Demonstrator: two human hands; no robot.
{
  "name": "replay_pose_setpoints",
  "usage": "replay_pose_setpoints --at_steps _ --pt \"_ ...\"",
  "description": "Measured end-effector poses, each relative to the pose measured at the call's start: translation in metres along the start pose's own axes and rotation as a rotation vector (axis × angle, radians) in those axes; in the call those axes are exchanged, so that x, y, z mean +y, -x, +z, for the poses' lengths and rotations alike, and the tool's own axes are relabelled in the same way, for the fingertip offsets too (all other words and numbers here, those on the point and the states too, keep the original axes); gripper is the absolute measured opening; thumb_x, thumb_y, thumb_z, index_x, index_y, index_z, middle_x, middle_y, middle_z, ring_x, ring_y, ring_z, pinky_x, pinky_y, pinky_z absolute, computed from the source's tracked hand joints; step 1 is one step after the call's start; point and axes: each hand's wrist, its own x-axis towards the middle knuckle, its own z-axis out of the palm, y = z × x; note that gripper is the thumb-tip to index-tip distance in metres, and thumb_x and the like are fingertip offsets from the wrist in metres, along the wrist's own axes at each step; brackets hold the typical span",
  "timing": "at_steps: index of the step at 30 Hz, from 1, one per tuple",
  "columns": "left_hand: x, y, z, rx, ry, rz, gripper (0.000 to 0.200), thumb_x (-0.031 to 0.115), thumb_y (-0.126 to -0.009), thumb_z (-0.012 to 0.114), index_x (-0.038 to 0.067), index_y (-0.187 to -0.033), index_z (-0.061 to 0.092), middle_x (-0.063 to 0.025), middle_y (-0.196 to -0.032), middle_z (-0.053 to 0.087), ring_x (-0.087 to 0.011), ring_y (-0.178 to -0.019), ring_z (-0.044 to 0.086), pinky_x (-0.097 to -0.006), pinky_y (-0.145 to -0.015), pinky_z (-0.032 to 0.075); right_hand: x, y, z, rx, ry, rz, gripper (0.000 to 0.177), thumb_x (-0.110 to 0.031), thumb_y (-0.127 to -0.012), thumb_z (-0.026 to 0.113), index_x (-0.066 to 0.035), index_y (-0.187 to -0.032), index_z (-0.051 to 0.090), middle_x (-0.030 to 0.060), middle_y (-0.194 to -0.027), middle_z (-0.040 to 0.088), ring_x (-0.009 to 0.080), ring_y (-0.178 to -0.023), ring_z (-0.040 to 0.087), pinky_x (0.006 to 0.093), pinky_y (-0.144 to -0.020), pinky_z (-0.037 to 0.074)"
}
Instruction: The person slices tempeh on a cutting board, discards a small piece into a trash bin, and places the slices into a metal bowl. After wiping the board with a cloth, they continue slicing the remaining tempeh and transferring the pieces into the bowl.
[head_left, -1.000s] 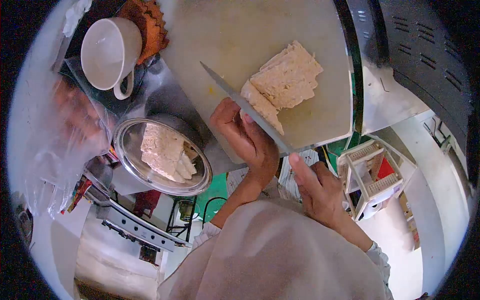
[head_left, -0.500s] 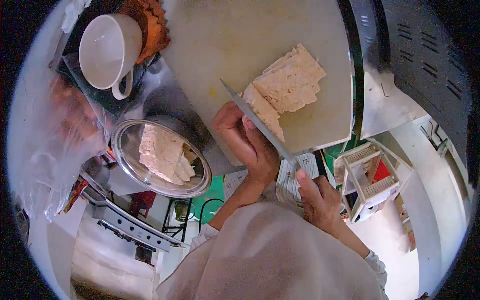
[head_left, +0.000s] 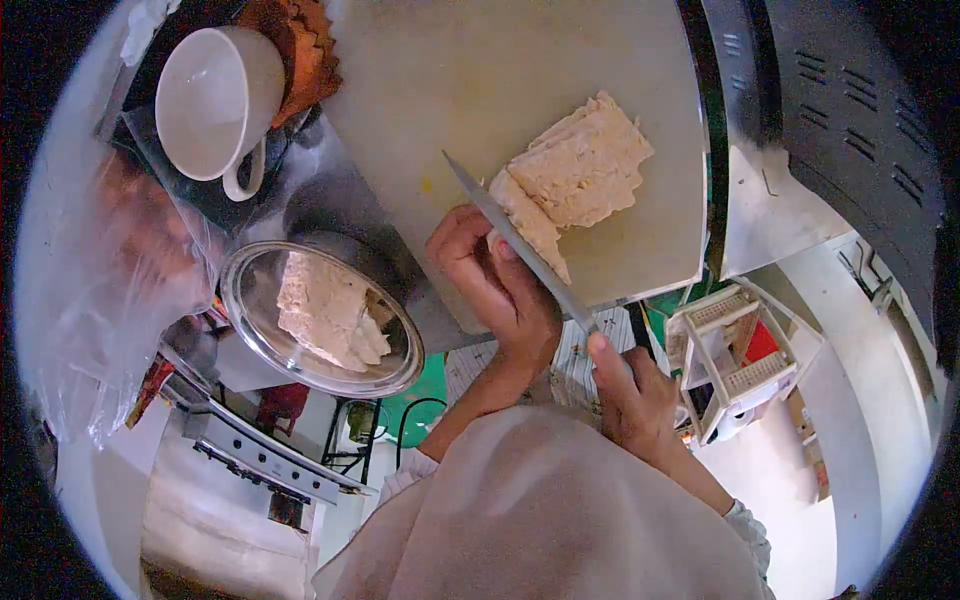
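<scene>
Two hands busy | left hand point(head_left: 495, 290) fingertips pinching end slice of tempeh block point(head_left: 585, 165) | right hand point(head_left: 630, 395) fist wrapped round knife point(head_left: 520, 248) handle | block likely light, firm, crumbly: grip flat faces

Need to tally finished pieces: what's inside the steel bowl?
In the steel bowl, pale cut slabs lie stacked, a large one atop smaller ones. What lies beneath the large slab is covered.

Steel counter point(head_left: 775, 215), white rack point(head_left: 738, 352), pale floor point(head_left: 860, 450)
</scene>
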Motion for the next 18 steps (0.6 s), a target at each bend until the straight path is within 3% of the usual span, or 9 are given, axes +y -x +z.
replay_pose_setpoints --at_steps 15,18 --pt "0.002 -0.001 -0.001 0.004 0.057 -0.045 0.026 0.023 -0.094 0.041 0.000 -0.106 0.042 -0.0135 -0.106 0.040 -0.0227 -0.101 0.042 -0.0359 -0.090 0.033 0.005 -0.006 0.010 -0.036 0.026 -0.003 0.061 -0.018 -0.071 0.064 -0.032 -0.127 0.047 0.0095 -0.065 0.048 0.0257 -0.052 0.053 0.0373 -0.039 0.043" --pt "0.002 -0.002 -0.002 -0.003 -0.054 0.034 0.024 0.020 -0.093 0.041 0.000 -0.106 0.043 -0.0135 -0.106 0.040 -0.0229 -0.100 0.041 -0.0358 -0.090 0.033 0.008 -0.007 0.015 -0.043 0.028 0.010 0.060 -0.020 -0.071 0.064 -0.032 -0.127 0.047 0.0103 -0.066 0.049 0.0266 -0.051 0.054 0.0383 -0.038 0.043"
